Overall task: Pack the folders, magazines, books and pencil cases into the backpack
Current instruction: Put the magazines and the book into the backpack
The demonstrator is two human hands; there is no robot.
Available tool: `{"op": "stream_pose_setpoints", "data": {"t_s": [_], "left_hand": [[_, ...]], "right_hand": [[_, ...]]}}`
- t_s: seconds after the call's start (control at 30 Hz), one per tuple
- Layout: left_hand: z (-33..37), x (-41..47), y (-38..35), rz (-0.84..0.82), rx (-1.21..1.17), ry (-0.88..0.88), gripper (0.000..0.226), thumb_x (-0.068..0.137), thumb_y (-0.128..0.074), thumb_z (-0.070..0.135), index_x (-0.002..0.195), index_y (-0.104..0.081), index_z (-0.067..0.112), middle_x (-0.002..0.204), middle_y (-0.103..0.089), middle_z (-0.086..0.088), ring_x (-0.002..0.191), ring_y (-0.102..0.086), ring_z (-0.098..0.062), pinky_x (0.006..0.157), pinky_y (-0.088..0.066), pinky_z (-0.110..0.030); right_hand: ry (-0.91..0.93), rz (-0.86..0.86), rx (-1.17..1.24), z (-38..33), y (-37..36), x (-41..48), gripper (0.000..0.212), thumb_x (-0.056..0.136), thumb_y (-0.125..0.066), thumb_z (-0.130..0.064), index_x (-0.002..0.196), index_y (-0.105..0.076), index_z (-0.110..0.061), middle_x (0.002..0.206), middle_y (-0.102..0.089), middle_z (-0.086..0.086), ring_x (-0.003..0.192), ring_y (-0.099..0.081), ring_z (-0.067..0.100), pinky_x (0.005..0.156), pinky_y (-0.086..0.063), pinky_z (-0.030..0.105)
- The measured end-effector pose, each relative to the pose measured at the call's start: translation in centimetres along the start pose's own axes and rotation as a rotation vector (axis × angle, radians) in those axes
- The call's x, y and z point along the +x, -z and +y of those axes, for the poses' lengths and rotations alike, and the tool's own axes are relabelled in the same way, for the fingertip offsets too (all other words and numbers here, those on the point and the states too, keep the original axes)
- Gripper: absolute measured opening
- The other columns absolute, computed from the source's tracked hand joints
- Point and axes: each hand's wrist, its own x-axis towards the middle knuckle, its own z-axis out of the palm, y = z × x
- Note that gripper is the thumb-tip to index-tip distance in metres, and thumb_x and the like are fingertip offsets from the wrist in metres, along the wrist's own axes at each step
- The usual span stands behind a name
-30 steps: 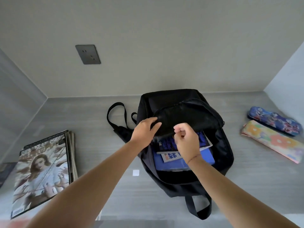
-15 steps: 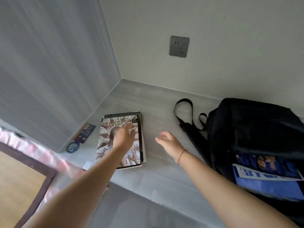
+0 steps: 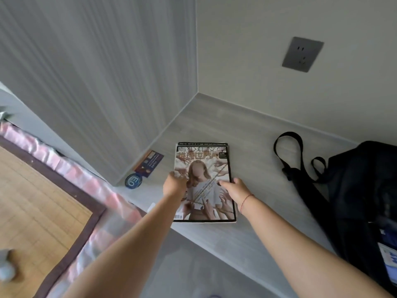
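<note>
Desk edge: the magazines [image 3: 203,183] are lying in a stack on the desk [image 3: 253,134], with their near end sitting just at the desk's front edge.
Left side: the stack is lying near the side wall [image 3: 96,82]; a card [image 3: 149,163] and a round badge [image 3: 133,181] are sitting between the two, against the wall's foot.
Right side: a stretch of desk surface is running between the stack and the strap [image 3: 287,151], which is looping out from the backpack [image 3: 361,190].
Far side: more desk is reaching from the stack's top end to the back wall, where an outlet [image 3: 302,54] is showing.
Left hand [image 3: 174,184]: it is gripping the stack's left edge, with its fingers curled over it.
Right hand [image 3: 235,189]: it is resting at the right edge, fingers lying fairly straight on the cover, touching rather than clasping.
Backpack: it is lying on the desk well to the right of the stack, partly cut off by the frame, with its mouth gaping toward the person.
Contents: blue and white papers [image 3: 390,265] are poking out of the mouth; what sits deeper is hidden.
</note>
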Motion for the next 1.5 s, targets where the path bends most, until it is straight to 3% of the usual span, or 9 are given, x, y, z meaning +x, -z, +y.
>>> {"op": "stream_pose_setpoints", "data": {"t_s": [0.2,0.37,0.53,0.7,0.93,1.07,1.2,1.4,1.5], "left_hand": [[-0.5,-1.3,-2.1,0.047,-0.028,-0.135,0.039,0.078,-0.047,0.004,0.099,-0.056,0.035,0.111,-0.061,0.001,0.107,-0.058,-0.025,0.087,-0.053,-0.045],[1.0,-1.2,-2.7,-0.031,-0.196,0.040,0.049,0.083,-0.047,0.017,0.132,-0.046,0.020,0.132,-0.052,-0.008,0.112,-0.056,-0.029,0.091,-0.053,-0.046],[3.1,-2.1,-3.2,-0.287,-0.409,0.204,0.022,0.085,-0.065,0.012,0.107,-0.059,0.014,0.110,-0.064,-0.008,0.102,-0.060,-0.026,0.085,-0.052,-0.043],[5.9,-3.6,-6.1,-0.413,-0.379,-0.081,0.038,0.074,-0.077,0.015,0.106,-0.058,0.005,0.104,-0.068,-0.010,0.096,-0.066,-0.022,0.091,-0.052,-0.042],[11.6,-8.3,-11.2,-0.600,-0.303,-0.348,0.010,0.075,-0.076,0.004,0.074,-0.070,0.012,0.063,-0.072,0.007,0.061,-0.069,-0.004,0.067,-0.056,-0.018],[10.5,-9.1,-12.9,-0.695,-0.255,-0.337,0.023,0.073,-0.077,0.002,0.092,-0.066,-0.004,0.084,-0.071,-0.015,0.082,-0.069,-0.028,0.082,-0.056,-0.037],[9.3,-9.9,-13.0,-0.753,-0.224,-0.340,0.014,0.075,-0.073,-0.004,0.085,-0.067,0.004,0.083,-0.068,-0.012,0.082,-0.065,-0.026,0.082,-0.056,-0.032],[8.7,-10.1,-13.1,-0.775,-0.168,-0.334,0.022,0.069,-0.080,-0.001,0.087,-0.067,0.002,0.097,-0.069,-0.022,0.093,-0.067,-0.030,0.092,-0.053,-0.041],[8.1,-10.4,-13.3,-0.705,-0.119,-0.299,0.028,0.067,-0.082,0.000,0.082,-0.061,0.012,0.087,-0.068,-0.014,0.081,-0.066,-0.025,0.081,-0.054,-0.034]], "right_hand": [[-0.078,0.055,0.064,0.6,0.8,1.3,0.035,0.083,-0.065,-0.019,0.112,-0.058,0.000,0.099,-0.063,0.014,0.089,-0.060,0.026,0.077,-0.045,0.029],[-0.121,-0.062,0.289,2.3,2.9,0.9,0.032,0.082,-0.063,0.005,0.114,-0.057,0.004,0.113,-0.064,0.025,0.095,-0.063,0.030,0.089,-0.052,0.043],[-0.063,-0.131,0.394,3.6,6.6,-0.4,0.036,0.084,-0.055,0.015,0.116,-0.054,-0.002,0.114,-0.062,0.021,0.098,-0.060,0.027,0.090,-0.049,0.037],[0.170,-0.083,0.428,2.4,12.4,-2.6,0.041,0.080,-0.047,0.026,0.099,-0.055,-0.010,0.098,-0.064,0.011,0.093,-0.061,0.023,0.081,-0.050,0.033],[0.290,0.131,0.478,3.8,20.8,-5.5,0.042,0.078,-0.050,0.026,0.114,-0.055,0.004,0.104,-0.061,0.018,0.098,-0.060,0.028,0.083,-0.050,0.037],[0.256,0.175,0.462,6.3,21.6,-6.4,0.036,0.078,-0.053,0.024,0.094,-0.060,-0.008,0.096,-0.062,0.011,0.101,-0.058,0.030,0.081,-0.049,0.034],[0.258,0.160,0.496,7.9,20.9,-7.2,0.049,0.079,-0.052,0.025,0.094,-0.058,-0.021,0.085,-0.064,0.006,0.086,-0.062,0.020,0.079,-0.053,0.028],[0.241,0.146,0.482,9.4,20.7,-7.4,0.039,0.081,-0.059,0.015,0.117,-0.058,0.001,0.095,-0.067,0.004,0.096,-0.065,0.023,0.077,-0.054,0.023],[0.206,0.152,0.433,9.7,20.4,-7.7,0.027,0.080,-0.061,0.014,0.097,-0.062,-0.006,0.090,-0.066,0.000,0.088,-0.062,0.015,0.076,-0.050,0.025]]}}
